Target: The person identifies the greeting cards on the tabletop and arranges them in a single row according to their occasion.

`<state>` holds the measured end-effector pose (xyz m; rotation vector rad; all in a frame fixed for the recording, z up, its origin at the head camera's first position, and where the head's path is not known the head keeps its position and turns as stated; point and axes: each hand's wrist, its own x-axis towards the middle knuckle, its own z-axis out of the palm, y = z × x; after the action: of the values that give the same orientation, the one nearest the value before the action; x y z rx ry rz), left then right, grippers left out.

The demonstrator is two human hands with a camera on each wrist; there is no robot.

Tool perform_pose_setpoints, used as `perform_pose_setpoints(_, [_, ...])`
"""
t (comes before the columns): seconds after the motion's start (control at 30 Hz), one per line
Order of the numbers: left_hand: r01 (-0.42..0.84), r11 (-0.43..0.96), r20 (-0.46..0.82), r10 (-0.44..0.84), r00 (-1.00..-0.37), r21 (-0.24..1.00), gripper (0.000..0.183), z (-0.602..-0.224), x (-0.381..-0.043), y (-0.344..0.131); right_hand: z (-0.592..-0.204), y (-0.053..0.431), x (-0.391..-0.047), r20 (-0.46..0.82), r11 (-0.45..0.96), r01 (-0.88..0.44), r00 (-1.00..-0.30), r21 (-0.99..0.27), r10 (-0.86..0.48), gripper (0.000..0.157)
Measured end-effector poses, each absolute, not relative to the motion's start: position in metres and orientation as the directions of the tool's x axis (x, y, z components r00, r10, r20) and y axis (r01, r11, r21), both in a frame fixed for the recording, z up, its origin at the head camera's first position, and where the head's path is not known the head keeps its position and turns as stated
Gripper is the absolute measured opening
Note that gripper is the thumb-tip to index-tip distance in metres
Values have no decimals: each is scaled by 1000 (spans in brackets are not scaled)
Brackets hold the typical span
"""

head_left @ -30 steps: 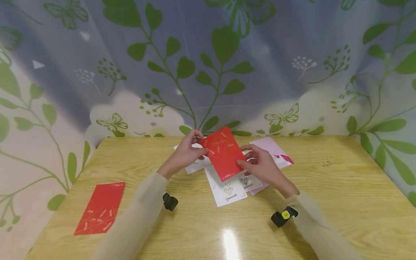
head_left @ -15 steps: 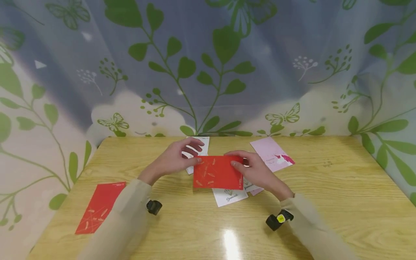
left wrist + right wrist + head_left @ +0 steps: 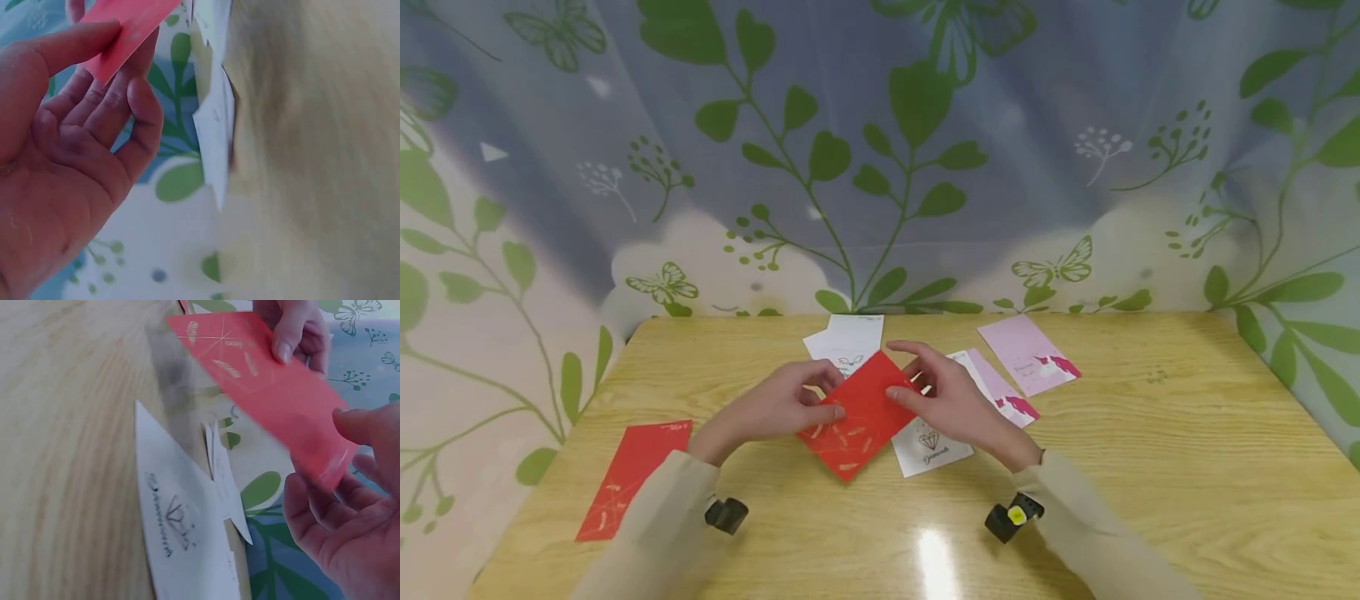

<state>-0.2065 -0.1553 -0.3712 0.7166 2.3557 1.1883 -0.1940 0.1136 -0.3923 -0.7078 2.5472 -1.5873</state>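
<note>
Both hands hold one red envelope (image 3: 857, 421) with gold feather prints, tilted above the middle of the table. My left hand (image 3: 778, 404) pinches its left edge, thumb on the printed face and fingers behind. At the upper right end my right hand (image 3: 947, 400) pinches it the same way, as the right wrist view also shows. Below the envelope a white card (image 3: 936, 450) with a diamond drawing and lettering lies on the table. White cards (image 3: 853, 337) lie behind the hands, partly covered by the envelope.
A second red envelope (image 3: 636, 467) lies at the left, partly under my left sleeve. Two pink cards with magenta unicorn shapes, one at the back (image 3: 1026, 354) and one nearer (image 3: 1000, 392), lie at the right. A patterned curtain (image 3: 880, 167) hangs behind the wooden table (image 3: 1187, 467).
The red envelope has been turned from upright through sideways to a slant, its feather-printed end now lower left. Both hands have moved left and nearer, uncovering more of the cards.
</note>
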Motion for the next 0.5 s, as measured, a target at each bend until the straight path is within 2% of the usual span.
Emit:
perform_pose_setpoints(0.1, [173,438,-136,589,-796,882,25,-379,-200,-171,-397,112,-193,183,325,-331,-893,-886,-412,53])
perform_pose_setpoints(0.27, [94,405,-170,567,-806,909,30,-386,-187,-189,-404,103,-191,134,263,-263,-896,-928,-423,41])
perform_pose_setpoints(0.4, [88,425,-175,541,-823,901,35,-386,-181,-205,-407,85,-190,118,226,-234,-894,-946,-433,33])
perform_pose_setpoints(0.5, [115,444,-137,495,-858,889,42,-380,-180,-218,-407,70,-189,108,200,-217,-888,-955,-447,31])
